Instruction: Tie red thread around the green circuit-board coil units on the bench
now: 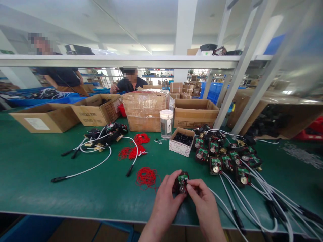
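Observation:
Low over the front of the green table, my left hand (165, 198) is closed around a small black device (182, 183) with a green circuit board and a round metal part on its face. My right hand (202, 198) pinches at the device's right side; whatever lies between thumb and finger is hidden. From beneath the right hand a white cable runs out to the right. A bundle of red wires (146, 177) lies just left of my hands. Similar devices (227, 161) with green boards and white cables are piled at the right.
A small box (181, 148) of black parts and a lidded clear cup (166, 124) stand behind my hands. More cabled devices (108, 134) lie at the left. Cardboard boxes (146, 111) line the back beneath a shelf (121, 62). Two people are beyond the table.

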A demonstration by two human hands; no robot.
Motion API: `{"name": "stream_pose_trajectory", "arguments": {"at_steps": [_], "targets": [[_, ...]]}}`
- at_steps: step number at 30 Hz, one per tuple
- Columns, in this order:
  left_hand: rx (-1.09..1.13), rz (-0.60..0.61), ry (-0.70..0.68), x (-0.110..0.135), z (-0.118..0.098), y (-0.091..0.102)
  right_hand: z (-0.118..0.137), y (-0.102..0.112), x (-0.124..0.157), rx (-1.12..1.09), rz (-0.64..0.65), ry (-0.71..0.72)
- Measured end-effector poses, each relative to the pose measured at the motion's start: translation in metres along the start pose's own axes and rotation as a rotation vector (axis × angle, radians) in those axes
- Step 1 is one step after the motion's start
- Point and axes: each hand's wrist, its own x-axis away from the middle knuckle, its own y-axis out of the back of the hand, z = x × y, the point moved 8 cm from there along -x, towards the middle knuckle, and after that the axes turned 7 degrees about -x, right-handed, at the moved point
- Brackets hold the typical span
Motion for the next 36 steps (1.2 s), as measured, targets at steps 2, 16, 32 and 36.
{"name": "stream_pose_trajectory", "arguments": {"at_steps": [2, 16, 32, 36], "targets": [[0.000, -0.002, -0.005, 0.000, 0.000, 0.000, -0.002, 0.000, 0.002, 0.022, -0.041, 0.021], [0.039, -0.007, 0.003, -0.003, -0.003, 0.004, -0.008, -0.006, 0.018, 0.085, -0.308, 0.100], [0.030, -0.033, 0.026, -0.003, -0.001, 0.005, -0.003, -0.003, 0.001, 0.019, -0.092, 0.014], [0.041, -0.006, 0.040, -0.005, 0.005, -0.001, 0.009, 0.028, 0.004, 0.455, -0.131, 0.270]]}}
